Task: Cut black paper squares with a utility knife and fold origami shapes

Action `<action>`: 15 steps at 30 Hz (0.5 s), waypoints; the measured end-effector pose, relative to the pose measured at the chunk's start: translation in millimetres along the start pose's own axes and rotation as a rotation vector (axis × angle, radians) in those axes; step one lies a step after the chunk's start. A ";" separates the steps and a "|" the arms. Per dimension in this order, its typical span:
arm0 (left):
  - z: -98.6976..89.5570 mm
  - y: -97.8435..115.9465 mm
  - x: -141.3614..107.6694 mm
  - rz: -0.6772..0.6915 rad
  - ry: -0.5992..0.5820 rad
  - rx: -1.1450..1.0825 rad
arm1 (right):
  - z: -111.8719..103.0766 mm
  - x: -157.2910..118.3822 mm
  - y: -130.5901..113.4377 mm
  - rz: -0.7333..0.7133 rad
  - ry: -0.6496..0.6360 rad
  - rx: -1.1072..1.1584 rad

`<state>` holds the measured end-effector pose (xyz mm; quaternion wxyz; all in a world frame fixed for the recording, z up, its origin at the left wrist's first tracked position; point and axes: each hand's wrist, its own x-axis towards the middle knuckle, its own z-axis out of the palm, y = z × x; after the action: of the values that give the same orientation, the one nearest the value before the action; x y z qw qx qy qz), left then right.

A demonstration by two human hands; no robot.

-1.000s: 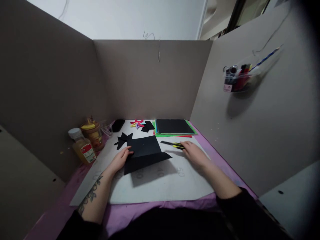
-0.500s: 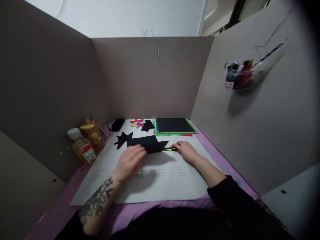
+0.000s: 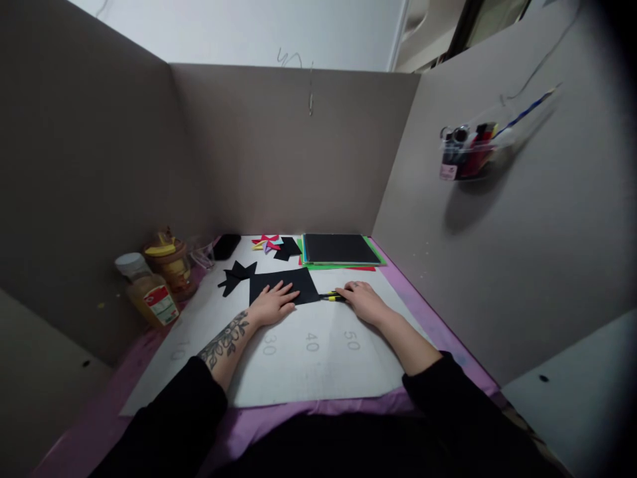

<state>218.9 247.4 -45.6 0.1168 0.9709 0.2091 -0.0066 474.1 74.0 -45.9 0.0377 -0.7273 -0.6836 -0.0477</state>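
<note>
My left hand [image 3: 273, 302] lies flat on a black sheet of paper [image 3: 307, 284], its fingers spread and pressing the sheet to the white board. Just right of the sheet, my right hand [image 3: 364, 300] rests with bent fingers over a black-and-yellow tool, which looks like a pair of scissors [image 3: 332, 297]; its handle end is mostly covered by the fingers. A folded, pointed black paper shape [image 3: 237, 275] sits left of the sheet.
Behind lie a multicoloured paper pinwheel [image 3: 269, 244], black cut paper [image 3: 288, 249] and a coloured paper stack [image 3: 341, 249]. At left stand a glue bottle [image 3: 149, 292], a brown jar [image 3: 172, 269], a clear cup [image 3: 202, 255] and a phone [image 3: 227, 247]. A tool holder [image 3: 465, 156] hangs on the right wall.
My left hand has come down onto the black paper. The sheet's raised flap now lies flat. My right hand stays by the black-and-yellow tool.
</note>
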 end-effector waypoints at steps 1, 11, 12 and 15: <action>1.9 -0.6 0.5 -0.017 -0.004 -0.014 | -0.7 -1.1 0.1 -0.006 -0.005 0.002; 4.3 -15.7 -16.6 -0.185 0.055 -0.001 | -17.5 27.5 -13.1 -0.086 -0.057 -0.002; 4.0 -16.4 -17.3 -0.200 0.058 -0.001 | -17.8 29.4 -12.8 -0.094 -0.063 0.003; 2.4 -14.7 -13.5 -0.194 0.098 0.004 | -15.0 27.9 -7.3 -0.112 -0.074 0.017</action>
<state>200.7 254.4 -50.3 0.1035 0.9455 0.3074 0.0291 468.2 100.3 -27.7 0.0157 -0.6889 -0.7245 -0.0168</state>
